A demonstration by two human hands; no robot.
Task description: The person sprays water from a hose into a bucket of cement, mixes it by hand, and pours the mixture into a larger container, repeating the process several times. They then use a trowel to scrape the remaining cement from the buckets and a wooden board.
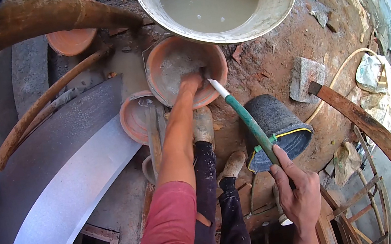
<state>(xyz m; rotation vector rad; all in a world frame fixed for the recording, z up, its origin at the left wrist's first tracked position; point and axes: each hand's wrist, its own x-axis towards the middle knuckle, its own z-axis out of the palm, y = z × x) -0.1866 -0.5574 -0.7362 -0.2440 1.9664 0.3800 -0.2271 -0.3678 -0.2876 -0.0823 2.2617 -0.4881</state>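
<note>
My left hand [191, 81] reaches down inside an orange bucket [221, 62] that holds grey wet mix. Its fingers are partly hidden, beside a small dark patch near the bucket's right inner wall; I cannot tell whether they grip anything. In my right hand [298, 190], a green stick with a white tip [248, 118] is held near its lower end, thumb and forefinger closed along it. The white tip points up and left, overlapping the orange bucket's right rim. Behind the stick, a black bucket [273, 112] with a yellow-edged rim lies tipped over.
A wide metal basin [284, 5] of murky water stands beyond the orange bucket. Another orange bucket [126, 120] sits to its left, near a curved metal sheet [76, 176]. Wooden poles [50, 14] cross at upper left. A concrete block [306, 79] and a hose [333, 85] lie right.
</note>
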